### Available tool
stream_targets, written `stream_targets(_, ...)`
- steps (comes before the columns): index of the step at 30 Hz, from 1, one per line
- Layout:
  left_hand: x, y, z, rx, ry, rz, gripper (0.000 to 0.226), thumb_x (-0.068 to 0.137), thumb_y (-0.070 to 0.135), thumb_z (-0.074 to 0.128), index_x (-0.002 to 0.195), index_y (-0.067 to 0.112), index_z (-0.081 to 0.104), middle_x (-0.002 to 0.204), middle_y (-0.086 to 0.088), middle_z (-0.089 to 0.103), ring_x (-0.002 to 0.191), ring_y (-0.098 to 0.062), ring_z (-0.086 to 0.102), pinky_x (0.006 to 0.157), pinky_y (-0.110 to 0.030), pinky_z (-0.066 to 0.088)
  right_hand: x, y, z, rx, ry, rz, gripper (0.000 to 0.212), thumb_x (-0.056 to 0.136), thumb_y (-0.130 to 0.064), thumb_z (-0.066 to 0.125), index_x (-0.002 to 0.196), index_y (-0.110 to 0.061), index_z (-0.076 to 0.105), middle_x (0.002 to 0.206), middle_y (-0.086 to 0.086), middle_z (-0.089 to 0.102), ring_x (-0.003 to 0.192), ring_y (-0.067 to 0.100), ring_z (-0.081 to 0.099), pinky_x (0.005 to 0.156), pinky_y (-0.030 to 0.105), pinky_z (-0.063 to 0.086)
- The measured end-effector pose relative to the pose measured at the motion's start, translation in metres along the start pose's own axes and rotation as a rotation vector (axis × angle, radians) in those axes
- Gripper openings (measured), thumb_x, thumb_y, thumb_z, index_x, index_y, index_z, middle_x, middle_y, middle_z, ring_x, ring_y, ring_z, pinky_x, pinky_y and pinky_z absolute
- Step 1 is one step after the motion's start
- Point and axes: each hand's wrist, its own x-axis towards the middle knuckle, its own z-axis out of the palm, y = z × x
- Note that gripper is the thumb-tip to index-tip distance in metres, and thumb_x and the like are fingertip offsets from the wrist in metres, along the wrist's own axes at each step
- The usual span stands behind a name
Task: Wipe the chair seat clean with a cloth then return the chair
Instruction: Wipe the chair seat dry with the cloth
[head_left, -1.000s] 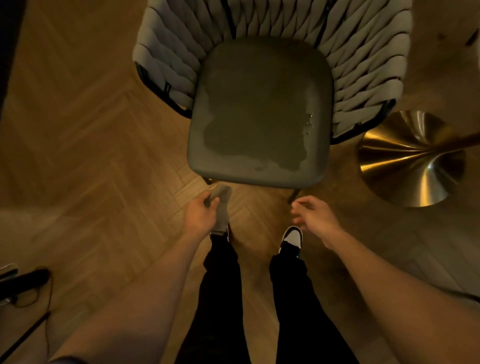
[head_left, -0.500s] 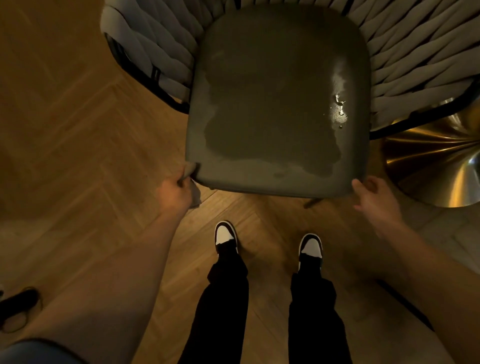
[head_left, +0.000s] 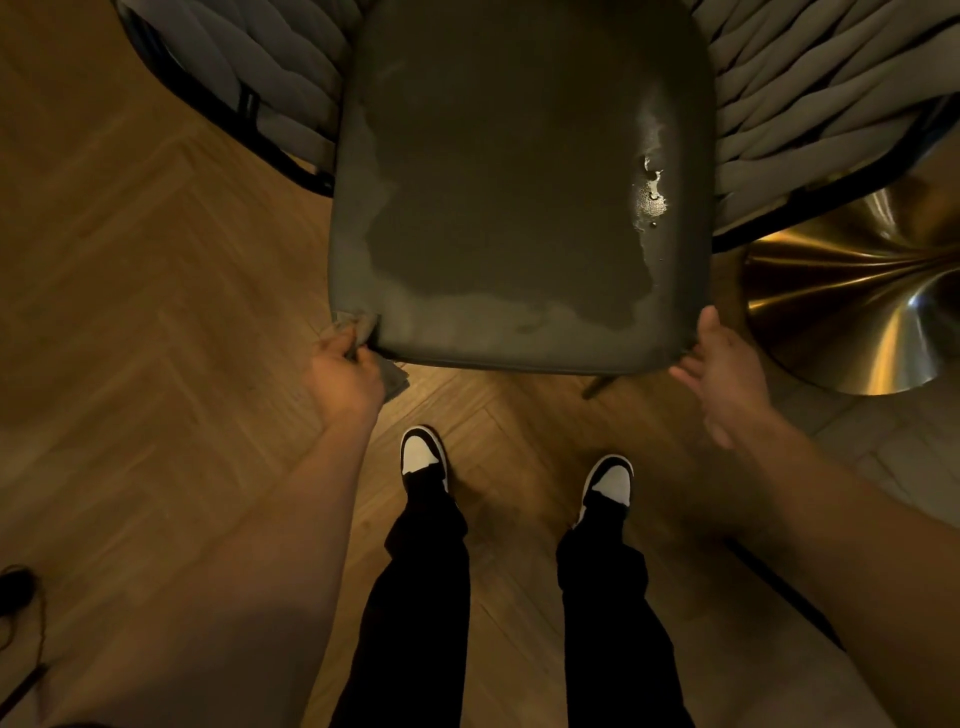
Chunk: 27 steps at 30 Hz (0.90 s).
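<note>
One chair (head_left: 519, 171) stands on the herringbone wood floor (head_left: 156, 291), its dark padded seat carrying one broad damp patch (head_left: 498, 208) and one small glistening cluster of droplets (head_left: 649, 192) near its right edge; woven grey straps (head_left: 789, 98) wrap its sides. One grey cloth (head_left: 358, 332) sits at the seat's front left corner, pinched between the thumb and curled fingers of the left hand (head_left: 343, 379), a loose end hanging below. The right hand (head_left: 722, 364) is at the front right corner with thumb up against the seat's edge and fingers fairly straight; whether those fingers hook under the cushion is hard to tell. Two black-and-white shoes (head_left: 423, 457) stand just before the chair. One brass-coloured flared base (head_left: 857, 301) sits to the right.
</note>
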Motion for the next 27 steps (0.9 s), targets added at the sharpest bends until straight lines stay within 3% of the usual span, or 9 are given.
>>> stream_targets(2, -0.009, 0.0, 0.011, -0.01, -0.036, 0.04, 0.032, 0.092, 0.005, 0.054, 0.121, 0.007, 0.067, 0.117, -0.014, 0.064, 0.107, -0.025, 0.059, 0.08, -0.008, 0.032, 0.0, -0.001, -0.003, 0.04, -0.026, 0.001, 0.057, 0.105, -0.052, 0.04, 0.151, -0.017, 0.044, 0.142, 0.002, 0.058, 0.117, 0.013, 0.061, 0.098, 0.03, 0.051)
stream_targets(4, -0.025, 0.006, 0.029, -0.039, -0.086, 0.079, 0.031, 0.089, 0.003, 0.056, 0.118, 0.004, 0.068, 0.116, -0.015, 0.064, 0.107, -0.024, 0.06, 0.083, -0.002, 0.029, 0.0, -0.002, -0.007, 0.053, -0.054, -0.001, 0.059, 0.106, -0.051, 0.038, 0.151, -0.014, 0.043, 0.144, 0.006, 0.057, 0.115, 0.013, 0.062, 0.096, 0.029, 0.051)
stream_targets(7, -0.062, 0.027, 0.063, -0.063, -0.172, 0.145, 0.03, 0.088, 0.004, 0.058, 0.116, 0.003, 0.069, 0.114, -0.015, 0.062, 0.102, -0.025, 0.061, 0.087, -0.008, 0.034, 0.0, -0.002, -0.008, 0.072, -0.091, -0.005, 0.059, 0.106, -0.05, 0.037, 0.152, -0.012, 0.041, 0.145, 0.009, 0.057, 0.108, 0.01, 0.064, 0.091, 0.026, 0.052)
stream_targets(11, -0.114, 0.064, 0.1, -0.124, -0.239, 0.196, 0.031, 0.091, 0.005, 0.057, 0.121, 0.006, 0.067, 0.114, -0.008, 0.058, 0.087, -0.006, 0.053, 0.076, 0.005, 0.031, 0.0, -0.004, -0.013, 0.102, -0.124, 0.02, 0.06, 0.107, -0.049, 0.036, 0.153, -0.011, 0.04, 0.144, 0.011, 0.057, 0.111, 0.012, 0.064, 0.086, 0.025, 0.053)
stream_targets(15, -0.144, 0.089, 0.127, -0.16, -0.291, 0.233, 0.034, 0.09, 0.006, 0.056, 0.121, 0.007, 0.067, 0.11, -0.009, 0.056, 0.092, -0.019, 0.058, 0.087, -0.023, 0.048, 0.001, -0.003, -0.02, 0.089, -0.173, 0.016, 0.057, 0.108, -0.049, 0.033, 0.15, -0.012, 0.044, 0.14, 0.007, 0.06, 0.107, 0.01, 0.065, 0.091, 0.025, 0.053)
stream_targets(18, -0.162, 0.107, 0.142, -0.142, -0.351, 0.283, 0.035, 0.089, 0.007, 0.057, 0.122, 0.01, 0.067, 0.112, -0.009, 0.055, 0.093, -0.02, 0.058, 0.088, -0.021, 0.046, 0.004, -0.002, -0.022, 0.085, -0.182, 0.029, 0.056, 0.109, -0.047, 0.032, 0.149, -0.011, 0.045, 0.135, 0.007, 0.063, 0.103, 0.007, 0.067, 0.089, 0.024, 0.055)
stream_targets(21, -0.179, 0.123, 0.157, -0.082, -0.458, 0.403, 0.035, 0.09, 0.009, 0.056, 0.123, 0.014, 0.066, 0.114, -0.009, 0.053, 0.094, -0.022, 0.057, 0.09, -0.028, 0.048, 0.005, -0.001, -0.027, 0.052, -0.194, 0.041, 0.051, 0.109, -0.047, 0.031, 0.142, -0.015, 0.052, 0.113, -0.007, 0.069, 0.099, 0.002, 0.068, 0.081, 0.019, 0.056)
stream_targets(24, -0.186, 0.14, 0.165, -0.025, -0.528, 0.532, 0.029, 0.089, 0.008, 0.056, 0.115, 0.011, 0.068, 0.109, -0.009, 0.052, 0.09, -0.024, 0.057, 0.085, -0.037, 0.052, 0.008, 0.0, -0.034, 0.003, -0.193, 0.061, 0.041, 0.11, -0.043, 0.029, 0.115, -0.023, 0.064, 0.094, -0.014, 0.076, 0.096, -0.002, 0.07, 0.072, 0.014, 0.054)
stream_targets(27, -0.183, 0.154, 0.165, 0.038, -0.482, 0.604, 0.03, 0.09, 0.012, 0.057, 0.118, 0.011, 0.065, 0.112, -0.011, 0.051, 0.091, -0.029, 0.057, 0.083, -0.039, 0.051, 0.009, -0.002, -0.037, -0.007, -0.177, 0.059, 0.042, 0.111, -0.043, 0.029, 0.101, -0.027, 0.066, 0.094, -0.01, 0.077, 0.094, 0.0, 0.072, 0.078, 0.018, 0.054)
